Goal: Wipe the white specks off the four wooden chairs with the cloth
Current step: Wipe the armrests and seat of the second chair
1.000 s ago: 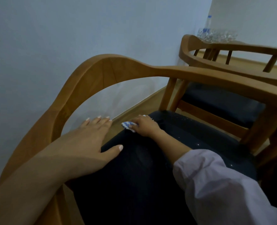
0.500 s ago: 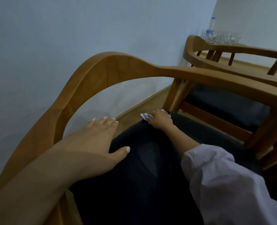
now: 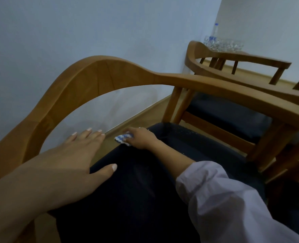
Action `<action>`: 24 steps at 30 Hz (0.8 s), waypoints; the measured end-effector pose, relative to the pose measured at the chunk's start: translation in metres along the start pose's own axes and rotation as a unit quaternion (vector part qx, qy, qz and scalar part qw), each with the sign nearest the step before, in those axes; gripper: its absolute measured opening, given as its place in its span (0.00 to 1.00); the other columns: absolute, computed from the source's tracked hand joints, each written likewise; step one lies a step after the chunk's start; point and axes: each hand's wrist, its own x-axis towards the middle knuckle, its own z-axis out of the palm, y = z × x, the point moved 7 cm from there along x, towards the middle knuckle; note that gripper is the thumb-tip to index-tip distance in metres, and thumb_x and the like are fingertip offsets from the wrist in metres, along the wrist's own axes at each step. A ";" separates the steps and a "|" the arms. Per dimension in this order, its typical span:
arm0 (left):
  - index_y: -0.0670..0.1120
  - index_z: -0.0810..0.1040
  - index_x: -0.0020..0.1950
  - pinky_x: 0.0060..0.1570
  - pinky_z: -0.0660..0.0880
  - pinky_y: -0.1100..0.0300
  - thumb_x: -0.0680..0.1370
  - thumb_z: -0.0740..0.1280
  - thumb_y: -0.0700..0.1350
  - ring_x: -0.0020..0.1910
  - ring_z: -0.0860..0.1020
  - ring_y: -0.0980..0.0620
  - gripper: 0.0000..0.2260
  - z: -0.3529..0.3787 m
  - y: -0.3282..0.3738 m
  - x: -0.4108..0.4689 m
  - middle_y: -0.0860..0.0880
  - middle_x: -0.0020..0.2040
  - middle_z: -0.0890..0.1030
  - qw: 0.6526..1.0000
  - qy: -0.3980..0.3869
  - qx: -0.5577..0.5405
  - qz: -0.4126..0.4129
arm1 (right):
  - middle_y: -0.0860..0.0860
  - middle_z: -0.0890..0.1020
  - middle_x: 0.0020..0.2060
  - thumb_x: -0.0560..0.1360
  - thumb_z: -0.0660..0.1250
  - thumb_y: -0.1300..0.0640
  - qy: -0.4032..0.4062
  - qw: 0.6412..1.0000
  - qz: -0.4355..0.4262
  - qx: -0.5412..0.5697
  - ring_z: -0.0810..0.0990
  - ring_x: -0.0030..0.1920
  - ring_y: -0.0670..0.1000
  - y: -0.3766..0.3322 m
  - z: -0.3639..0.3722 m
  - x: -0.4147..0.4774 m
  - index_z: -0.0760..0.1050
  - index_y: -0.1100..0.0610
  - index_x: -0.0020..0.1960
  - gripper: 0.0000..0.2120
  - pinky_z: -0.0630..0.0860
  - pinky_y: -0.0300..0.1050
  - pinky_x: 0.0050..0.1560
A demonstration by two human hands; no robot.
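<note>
A wooden chair with a curved backrest and a dark cushioned seat fills the view. My left hand lies flat with straight fingers on the seat's left edge, thumb spread onto the cushion. My right hand grips a blue-and-white checked cloth and presses it on the seat's far edge near the backrest. A few white specks dot the dark cushion to the right of that hand.
A second wooden chair with a dark seat stands close behind on the right. A third chair's frame shows at the right edge. A pale wall lies just behind the backrest. A water bottle and glassware stand in the far corner.
My right hand slid the cloth right along the seat's far edge, then back left toward my left hand. My left hand stayed on the seat edge.
</note>
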 end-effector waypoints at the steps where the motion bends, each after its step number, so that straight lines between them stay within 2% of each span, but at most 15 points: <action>1: 0.53 0.30 0.74 0.67 0.36 0.63 0.70 0.41 0.72 0.68 0.32 0.62 0.40 0.001 0.000 0.000 0.57 0.74 0.31 1.000 -0.006 -0.003 0.008 | 0.55 0.78 0.62 0.79 0.60 0.43 0.007 1.000 0.017 -0.003 0.76 0.61 0.58 0.009 -0.004 0.002 0.71 0.52 0.67 0.21 0.73 0.53 0.58; 3: 0.54 0.30 0.74 0.66 0.35 0.62 0.53 0.29 0.79 0.68 0.33 0.62 0.53 0.001 0.001 -0.001 0.61 0.69 0.29 1.000 -0.005 -0.010 0.024 | 0.55 0.78 0.63 0.79 0.59 0.42 0.016 0.999 0.045 0.003 0.75 0.62 0.58 0.026 -0.011 0.006 0.71 0.52 0.68 0.22 0.72 0.54 0.61; 4: 0.55 0.30 0.73 0.65 0.35 0.62 0.48 0.25 0.79 0.67 0.32 0.63 0.57 0.001 -0.001 0.000 0.61 0.67 0.29 1.000 -0.002 -0.006 0.025 | 0.55 0.77 0.63 0.79 0.59 0.42 0.020 0.998 0.056 0.006 0.75 0.62 0.57 0.033 -0.014 0.009 0.71 0.52 0.69 0.23 0.72 0.54 0.62; 7: 0.56 0.29 0.73 0.63 0.36 0.63 0.50 0.26 0.78 0.63 0.33 0.63 0.54 0.001 -0.003 0.000 0.61 0.67 0.29 1.000 0.011 -0.017 0.020 | 0.55 0.77 0.62 0.79 0.60 0.43 0.026 0.995 0.091 0.009 0.76 0.60 0.57 0.057 -0.022 0.015 0.71 0.52 0.69 0.23 0.73 0.53 0.60; 11: 0.57 0.31 0.74 0.69 0.38 0.60 0.51 0.26 0.78 0.69 0.33 0.61 0.53 0.000 -0.005 0.001 0.63 0.69 0.31 0.999 0.034 -0.031 0.023 | 0.55 0.77 0.63 0.79 0.59 0.42 0.032 0.992 0.123 0.019 0.75 0.61 0.57 0.089 -0.029 0.015 0.68 0.50 0.71 0.23 0.72 0.55 0.62; 15: 0.56 0.31 0.74 0.64 0.35 0.63 0.52 0.25 0.78 0.65 0.33 0.64 0.53 0.000 -0.002 -0.001 0.62 0.68 0.30 0.998 0.037 -0.038 0.031 | 0.54 0.76 0.63 0.79 0.58 0.41 0.067 0.986 0.146 0.045 0.75 0.60 0.56 0.118 -0.040 0.004 0.69 0.50 0.69 0.22 0.73 0.53 0.57; 18: 0.56 0.31 0.74 0.65 0.34 0.64 0.39 0.20 0.76 0.66 0.33 0.65 0.63 -0.001 -0.004 -0.002 0.65 0.67 0.32 0.999 0.038 -0.026 0.027 | 0.53 0.75 0.64 0.79 0.58 0.39 0.076 0.985 0.149 0.039 0.71 0.64 0.57 0.130 -0.042 -0.005 0.69 0.50 0.70 0.24 0.72 0.57 0.61; 20: 0.56 0.31 0.74 0.65 0.34 0.64 0.37 0.19 0.75 0.67 0.33 0.65 0.64 0.000 -0.007 -0.001 0.65 0.65 0.31 0.999 0.034 -0.025 0.020 | 0.53 0.75 0.65 0.78 0.57 0.38 0.086 0.984 0.149 0.039 0.70 0.65 0.58 0.132 -0.040 -0.008 0.69 0.49 0.69 0.24 0.71 0.57 0.62; 22: 0.56 0.30 0.74 0.66 0.34 0.64 0.39 0.19 0.76 0.69 0.32 0.63 0.63 -0.001 -0.006 -0.002 0.64 0.65 0.29 0.999 0.036 -0.025 0.021 | 0.53 0.75 0.65 0.78 0.56 0.38 0.100 0.983 0.148 0.037 0.70 0.66 0.58 0.132 -0.038 -0.008 0.69 0.49 0.69 0.24 0.69 0.57 0.63; 24: 0.57 0.29 0.73 0.66 0.34 0.63 0.46 0.23 0.78 0.69 0.31 0.62 0.57 -0.002 -0.003 -0.002 0.63 0.67 0.29 0.999 0.038 -0.023 0.032 | 0.53 0.75 0.65 0.78 0.56 0.38 0.115 0.983 0.143 0.030 0.72 0.64 0.57 0.130 -0.038 -0.010 0.70 0.49 0.69 0.24 0.69 0.56 0.63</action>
